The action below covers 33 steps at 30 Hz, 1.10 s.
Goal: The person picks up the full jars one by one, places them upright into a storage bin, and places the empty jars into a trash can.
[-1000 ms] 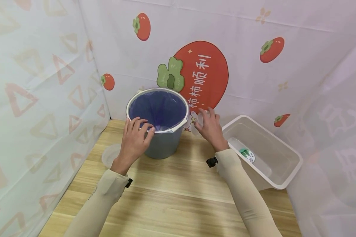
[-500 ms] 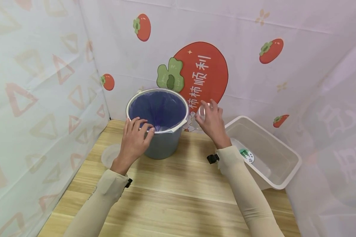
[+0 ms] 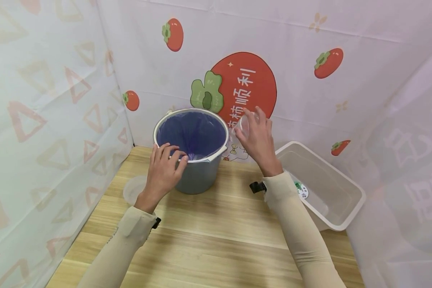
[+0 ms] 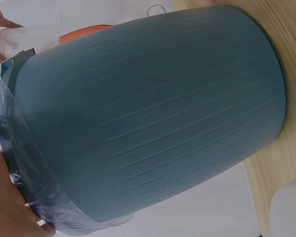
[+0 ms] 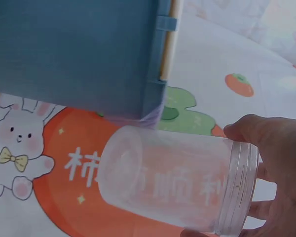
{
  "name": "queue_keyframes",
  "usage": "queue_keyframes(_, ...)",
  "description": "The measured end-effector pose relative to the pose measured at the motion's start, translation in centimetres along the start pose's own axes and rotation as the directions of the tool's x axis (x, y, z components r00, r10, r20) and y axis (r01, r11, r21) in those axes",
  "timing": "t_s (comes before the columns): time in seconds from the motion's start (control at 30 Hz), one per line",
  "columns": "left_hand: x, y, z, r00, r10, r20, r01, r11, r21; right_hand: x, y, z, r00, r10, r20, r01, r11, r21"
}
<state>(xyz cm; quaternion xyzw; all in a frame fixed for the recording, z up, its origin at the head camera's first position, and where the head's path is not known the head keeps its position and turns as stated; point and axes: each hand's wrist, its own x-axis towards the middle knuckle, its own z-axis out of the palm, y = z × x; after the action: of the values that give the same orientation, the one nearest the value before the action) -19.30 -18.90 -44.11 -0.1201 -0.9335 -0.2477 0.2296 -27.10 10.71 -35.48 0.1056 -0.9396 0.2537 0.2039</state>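
Centre of the head view: a wooden table (image 3: 209, 240) boxed in by printed cloth walls w/ persimmon art. To the right, a white plastic tub (image 3: 345, 216) sits by your right forearm, well apart from the work.

Mid-frame stands the grey-blue bin (image 3: 198, 176), upright, lined w/ a purple bag (image 3: 194, 134), mouth open to the top. Your left hand (image 3: 163, 173) is at the near rim, lower left of the bin: fingers curled over the edge, pinching rim and bag together, so the bin is held steady.

Lower left of the bin, a clear lid (image 3: 132, 188) lies flat on the table, near your left wrist.

Your right hand (image 3: 257, 140) is raised just right of the bin's rim, at about rim height or a little above. It holds a clear plastic jar (image 5: 172, 185), fingers and thumb wrapped round its threaded mouth end. In the right wrist view the jar lies on its side: long axis roughly level, closed base pointing toward the bin, mouth toward your palm. It looks empty, tho the frosted wall makes that hard to confirm.

Key relation: the bin mouth lies left and slightly below the jar, close beside but not touching. Right hand is the nearer one to the jar; left is occupied at the rim.
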Motion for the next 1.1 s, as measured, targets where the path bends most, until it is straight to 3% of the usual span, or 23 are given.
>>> queue_keyframes(0.67, -0.1, 0.0, -0.2, 1.0, -0.002, 0.004, 0.002, 1.0, -0.005, 0.9, -2.4, -2.0, 0.996, -0.034, -0.077, 0.033, 0.999, -0.011)
queue_keyframes(1.1, -0.2, 0.0, -0.2, 1.0, -0.002, 0.009, 0.002, 1.0, -0.007, 1.0, -5.1, -2.1, 0.987, -0.111, -0.112, 0.114, 0.993, 0.014)
